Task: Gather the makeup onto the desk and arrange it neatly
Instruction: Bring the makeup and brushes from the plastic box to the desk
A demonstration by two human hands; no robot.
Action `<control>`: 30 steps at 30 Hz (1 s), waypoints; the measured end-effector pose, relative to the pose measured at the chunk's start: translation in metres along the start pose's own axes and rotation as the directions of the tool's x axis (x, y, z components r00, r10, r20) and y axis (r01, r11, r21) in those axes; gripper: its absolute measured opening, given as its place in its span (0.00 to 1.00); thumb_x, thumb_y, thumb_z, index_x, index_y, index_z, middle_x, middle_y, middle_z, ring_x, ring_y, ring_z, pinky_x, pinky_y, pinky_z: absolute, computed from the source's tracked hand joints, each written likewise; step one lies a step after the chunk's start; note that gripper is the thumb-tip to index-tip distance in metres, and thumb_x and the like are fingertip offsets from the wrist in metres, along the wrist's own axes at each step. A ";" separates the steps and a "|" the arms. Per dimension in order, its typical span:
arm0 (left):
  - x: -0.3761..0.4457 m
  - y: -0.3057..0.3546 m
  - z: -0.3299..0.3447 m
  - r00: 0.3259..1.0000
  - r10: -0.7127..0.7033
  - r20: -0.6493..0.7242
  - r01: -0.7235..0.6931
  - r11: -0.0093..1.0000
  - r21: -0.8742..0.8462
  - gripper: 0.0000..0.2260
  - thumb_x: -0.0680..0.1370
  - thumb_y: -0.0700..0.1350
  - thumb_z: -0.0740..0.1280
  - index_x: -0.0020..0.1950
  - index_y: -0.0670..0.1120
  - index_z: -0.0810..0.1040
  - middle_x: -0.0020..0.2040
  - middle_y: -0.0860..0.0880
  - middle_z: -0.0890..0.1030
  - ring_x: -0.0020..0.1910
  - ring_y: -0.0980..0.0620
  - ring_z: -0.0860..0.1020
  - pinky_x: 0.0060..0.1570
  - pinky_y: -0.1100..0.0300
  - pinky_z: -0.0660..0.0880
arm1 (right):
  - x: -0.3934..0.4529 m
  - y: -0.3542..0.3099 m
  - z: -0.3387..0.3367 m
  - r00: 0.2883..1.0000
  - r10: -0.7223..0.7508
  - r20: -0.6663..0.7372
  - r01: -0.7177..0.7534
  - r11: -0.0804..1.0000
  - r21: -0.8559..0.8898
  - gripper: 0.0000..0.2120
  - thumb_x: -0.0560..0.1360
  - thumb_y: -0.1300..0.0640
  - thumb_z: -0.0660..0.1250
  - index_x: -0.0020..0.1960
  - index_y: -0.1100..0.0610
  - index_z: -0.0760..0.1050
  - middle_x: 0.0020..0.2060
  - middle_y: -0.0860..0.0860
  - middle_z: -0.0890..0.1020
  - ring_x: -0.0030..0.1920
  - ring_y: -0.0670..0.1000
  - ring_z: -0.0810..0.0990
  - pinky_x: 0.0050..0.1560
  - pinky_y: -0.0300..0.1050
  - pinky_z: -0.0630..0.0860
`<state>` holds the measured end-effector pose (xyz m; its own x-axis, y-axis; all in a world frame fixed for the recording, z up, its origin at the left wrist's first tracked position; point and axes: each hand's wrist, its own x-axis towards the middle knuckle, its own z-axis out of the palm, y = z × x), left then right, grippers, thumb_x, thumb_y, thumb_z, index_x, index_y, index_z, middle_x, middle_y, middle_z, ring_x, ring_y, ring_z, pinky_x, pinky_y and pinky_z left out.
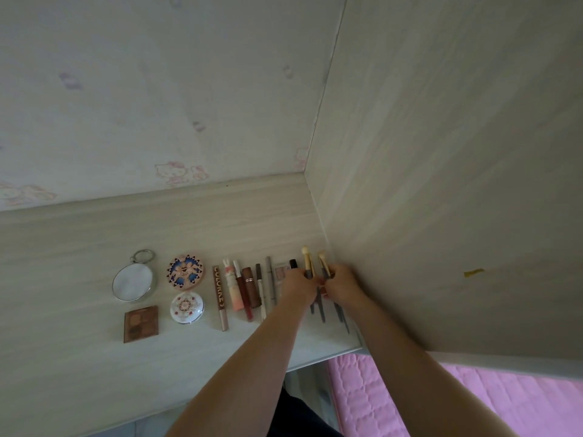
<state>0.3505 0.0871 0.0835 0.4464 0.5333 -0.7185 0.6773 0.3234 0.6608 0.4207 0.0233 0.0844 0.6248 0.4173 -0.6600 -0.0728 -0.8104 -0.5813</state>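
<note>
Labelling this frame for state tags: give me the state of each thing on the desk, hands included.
Left hand: grips a brush.
Right hand: grips a brush.
Makeup brushes: bristles toward the wall, handles under the hands.
Round mirror: lying flat, face up.
Patterned round compact: closed.
White round compact: closed.
Brown palette: lying flat; open or shut unclear.
Row of lipsticks and pencils: lying side by side, capped.

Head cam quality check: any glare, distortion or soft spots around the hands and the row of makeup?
Head view: soft, even light, no hard shadows; the round silver-rimmed mirror reflects pale white without blown glare. Wide-angle bend shows in the pale wood-grain desk edge and side panel. Left hand and right hand grip the cream-tipped makeup brushes; fingers and handles there look soft and hard to separate.
</note>
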 end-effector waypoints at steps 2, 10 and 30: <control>0.005 0.001 0.000 0.998 0.018 -0.058 -0.012 0.995 0.097 0.06 0.75 0.43 0.70 0.45 0.41 0.80 0.42 0.41 0.83 0.40 0.45 0.82 0.41 0.54 0.80 | 0.002 -0.003 0.003 0.999 -0.031 -0.010 0.031 0.997 -0.076 0.05 0.72 0.68 0.64 0.41 0.59 0.73 0.34 0.56 0.76 0.35 0.53 0.75 0.34 0.43 0.71; 0.014 -0.007 0.005 0.985 0.013 -0.170 0.009 0.992 0.129 0.08 0.77 0.40 0.66 0.46 0.37 0.82 0.43 0.40 0.83 0.43 0.44 0.82 0.46 0.52 0.81 | 0.010 0.003 0.006 0.994 -0.031 -0.101 0.020 0.994 -0.107 0.11 0.77 0.63 0.63 0.57 0.66 0.75 0.49 0.62 0.80 0.48 0.57 0.79 0.43 0.41 0.71; 0.009 -0.012 0.009 0.968 0.125 -0.219 -0.062 0.959 0.276 0.07 0.78 0.44 0.64 0.45 0.42 0.79 0.40 0.45 0.81 0.38 0.50 0.80 0.32 0.62 0.73 | 0.005 0.002 0.005 0.975 -0.104 -0.198 0.076 0.987 -0.145 0.14 0.77 0.66 0.60 0.62 0.64 0.68 0.54 0.61 0.77 0.52 0.59 0.77 0.45 0.43 0.69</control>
<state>0.3522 0.0809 0.0672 0.3887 0.7279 -0.5649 0.7833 0.0618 0.6186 0.4201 0.0260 0.0777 0.7704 0.4093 -0.4888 0.0877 -0.8275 -0.5546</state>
